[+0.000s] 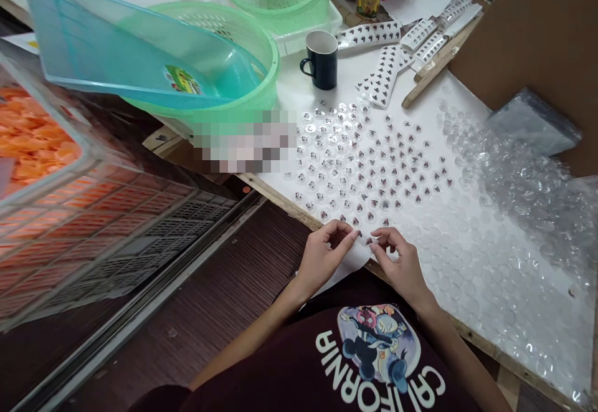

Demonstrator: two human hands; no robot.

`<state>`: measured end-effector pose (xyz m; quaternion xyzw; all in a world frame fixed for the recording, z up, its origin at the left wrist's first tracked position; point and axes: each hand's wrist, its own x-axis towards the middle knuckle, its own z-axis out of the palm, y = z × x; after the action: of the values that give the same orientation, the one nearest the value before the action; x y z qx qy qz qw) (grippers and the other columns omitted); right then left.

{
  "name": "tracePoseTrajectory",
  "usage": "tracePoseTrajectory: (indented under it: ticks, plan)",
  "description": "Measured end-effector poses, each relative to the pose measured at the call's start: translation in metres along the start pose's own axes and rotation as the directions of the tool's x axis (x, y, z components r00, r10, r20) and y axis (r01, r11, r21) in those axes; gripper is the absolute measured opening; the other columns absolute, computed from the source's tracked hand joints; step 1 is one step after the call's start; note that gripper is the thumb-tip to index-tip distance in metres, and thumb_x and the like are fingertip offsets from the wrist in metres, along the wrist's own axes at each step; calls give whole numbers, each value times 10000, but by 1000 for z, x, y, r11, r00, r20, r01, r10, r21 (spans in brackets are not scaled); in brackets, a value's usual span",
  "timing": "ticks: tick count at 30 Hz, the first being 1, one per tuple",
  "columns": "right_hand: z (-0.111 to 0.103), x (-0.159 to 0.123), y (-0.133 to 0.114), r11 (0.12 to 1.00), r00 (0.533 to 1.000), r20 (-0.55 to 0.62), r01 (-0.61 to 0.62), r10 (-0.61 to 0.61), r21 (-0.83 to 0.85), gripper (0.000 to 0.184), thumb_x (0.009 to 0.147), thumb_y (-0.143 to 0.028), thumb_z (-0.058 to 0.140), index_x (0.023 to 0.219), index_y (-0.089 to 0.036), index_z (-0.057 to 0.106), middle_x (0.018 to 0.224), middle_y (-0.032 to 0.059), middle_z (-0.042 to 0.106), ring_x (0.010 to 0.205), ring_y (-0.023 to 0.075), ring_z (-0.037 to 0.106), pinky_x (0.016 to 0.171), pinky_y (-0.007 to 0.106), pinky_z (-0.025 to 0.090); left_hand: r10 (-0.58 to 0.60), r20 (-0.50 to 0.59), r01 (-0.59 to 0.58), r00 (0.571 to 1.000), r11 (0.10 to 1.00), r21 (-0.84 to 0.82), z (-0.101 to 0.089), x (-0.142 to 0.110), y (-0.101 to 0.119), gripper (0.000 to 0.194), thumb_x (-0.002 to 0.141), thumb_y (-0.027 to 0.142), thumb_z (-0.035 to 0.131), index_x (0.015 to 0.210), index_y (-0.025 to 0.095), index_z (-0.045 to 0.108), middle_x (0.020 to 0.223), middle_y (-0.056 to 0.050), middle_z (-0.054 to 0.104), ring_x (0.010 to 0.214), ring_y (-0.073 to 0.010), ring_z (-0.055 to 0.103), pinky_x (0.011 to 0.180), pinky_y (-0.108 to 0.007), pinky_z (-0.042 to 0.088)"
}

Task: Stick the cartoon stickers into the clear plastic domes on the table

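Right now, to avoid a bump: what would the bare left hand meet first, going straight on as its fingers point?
The left hand would probably meet the small dark-printed piece by the right hand; depth there is unclear.

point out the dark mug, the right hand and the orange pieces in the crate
dark mug (326,70): head view, on its outer wall
right hand (405,270): head view, back of the hand
orange pieces (40,134): head view, middle of the pile

dim indoor light, glare on plastic at right, pixelated patch, stretched edges
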<state>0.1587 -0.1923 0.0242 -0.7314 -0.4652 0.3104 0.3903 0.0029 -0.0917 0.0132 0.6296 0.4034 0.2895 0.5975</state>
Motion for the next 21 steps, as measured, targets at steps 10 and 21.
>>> tracePoseTrajectory:
  ticks: [10, 21]
  plan:
    - [-5, -1, -4, 992, 953, -277, 127, -123, -5, 97, 924, -308, 605, 851, -256, 644, 806, 28, 629, 768, 204, 563, 701, 352, 455, -28, -13, 28, 1000, 999, -22, 5, 1, -1, 254, 862, 399, 682, 770, 162, 667, 686, -8, 640, 609, -128, 540, 567, -222, 430]
    - [-1, 1, -6, 933, 980, -191, 13, 60, 360, 309, 861, -273, 671, 1108, -263, 485, 844, -9, 643, 833, 177, 641, 859, 354, 509, 1, 187, -3, 982, 1000, 12, 16, 0, 5, 237, 885, 364, 660, 775, 154, 665, 691, -14, 650, 596, -122, 532, 557, -223, 415]
